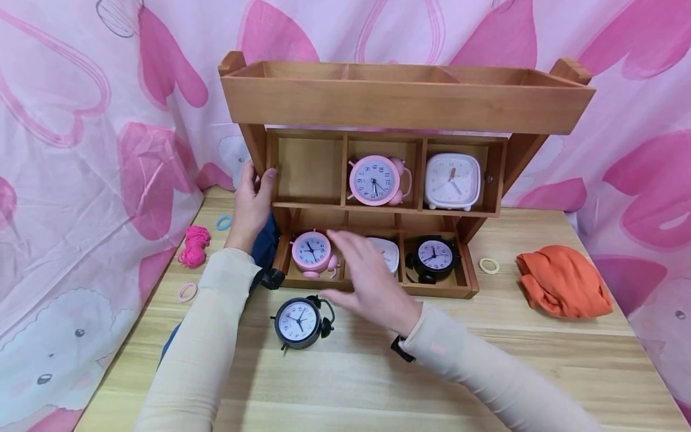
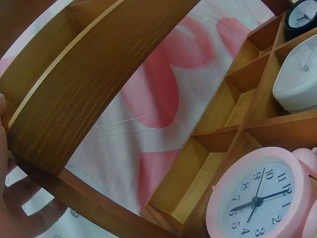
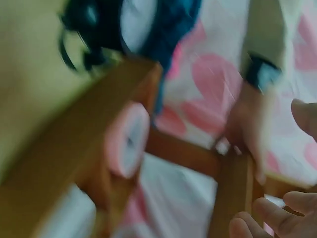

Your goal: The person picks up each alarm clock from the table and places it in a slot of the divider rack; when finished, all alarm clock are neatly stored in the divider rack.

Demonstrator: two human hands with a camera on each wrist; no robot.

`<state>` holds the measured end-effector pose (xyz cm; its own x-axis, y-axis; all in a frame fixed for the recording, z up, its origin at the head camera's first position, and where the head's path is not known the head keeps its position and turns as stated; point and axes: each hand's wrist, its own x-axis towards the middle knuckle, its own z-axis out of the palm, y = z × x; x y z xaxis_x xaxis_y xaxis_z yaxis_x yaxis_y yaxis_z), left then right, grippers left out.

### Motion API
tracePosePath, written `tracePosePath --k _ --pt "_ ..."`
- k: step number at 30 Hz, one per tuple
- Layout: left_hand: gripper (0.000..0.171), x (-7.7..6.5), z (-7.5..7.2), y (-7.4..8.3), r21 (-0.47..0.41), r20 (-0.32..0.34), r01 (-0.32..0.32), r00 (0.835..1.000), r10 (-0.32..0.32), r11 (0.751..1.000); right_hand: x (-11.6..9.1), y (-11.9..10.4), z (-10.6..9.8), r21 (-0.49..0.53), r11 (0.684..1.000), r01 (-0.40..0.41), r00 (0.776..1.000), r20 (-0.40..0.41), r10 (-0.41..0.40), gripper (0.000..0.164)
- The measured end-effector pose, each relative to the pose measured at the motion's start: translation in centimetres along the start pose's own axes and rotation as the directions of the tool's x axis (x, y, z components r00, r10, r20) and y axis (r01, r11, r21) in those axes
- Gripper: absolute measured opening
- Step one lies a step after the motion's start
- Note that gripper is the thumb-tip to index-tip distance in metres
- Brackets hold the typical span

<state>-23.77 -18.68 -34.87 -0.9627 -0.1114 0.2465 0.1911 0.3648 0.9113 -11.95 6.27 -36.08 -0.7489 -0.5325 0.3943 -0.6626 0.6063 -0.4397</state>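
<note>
My left hand point(image 1: 252, 201) grips the left side of the wooden shelf rack point(image 1: 399, 102), thumb on the near side of the middle tier. My right hand point(image 1: 372, 282) hovers in front of the bottom tier with fingers extended, holding nothing. It partly hides a white clock point(image 1: 390, 252) there. Beside that sit a pink alarm clock point(image 1: 311, 251) on the left and a black alarm clock point(image 1: 434, 257) on the right. In the middle tier are another pink alarm clock point(image 1: 375, 180) and a white square clock point(image 1: 453, 181). Another black alarm clock point(image 1: 299, 323) lies face up on the table. The right wrist view is blurred.
An orange cloth bundle point(image 1: 564, 282) and a yellow ring point(image 1: 489, 266) lie right of the rack. To the left are pink yarn point(image 1: 193, 246), a blue ring point(image 1: 224, 222), a pink ring point(image 1: 187, 292) and dark blue cloth point(image 1: 266, 243). A patterned curtain point(image 1: 97, 180) hangs behind.
</note>
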Motion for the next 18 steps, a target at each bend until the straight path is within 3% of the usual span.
tracePosePath --k 3,8,18 --pt "0.058 0.1 0.0 -0.1 -0.001 -0.001 -0.006 1.000 0.006 1.000 -0.8 -0.1 2.0 0.041 0.997 -0.058 0.992 0.115 0.053 0.095" --pt "0.057 0.1 0.0 -0.1 0.002 -0.001 -0.001 1.000 0.001 1.000 -1.7 0.3 5.0 0.092 0.984 -0.151 0.958 0.258 0.122 0.090" --pt "0.058 0.0 0.0 0.0 0.004 -0.004 -0.003 1.000 0.003 1.000 -2.5 0.1 9.1 0.091 0.989 -0.116 0.923 0.379 0.073 0.100"
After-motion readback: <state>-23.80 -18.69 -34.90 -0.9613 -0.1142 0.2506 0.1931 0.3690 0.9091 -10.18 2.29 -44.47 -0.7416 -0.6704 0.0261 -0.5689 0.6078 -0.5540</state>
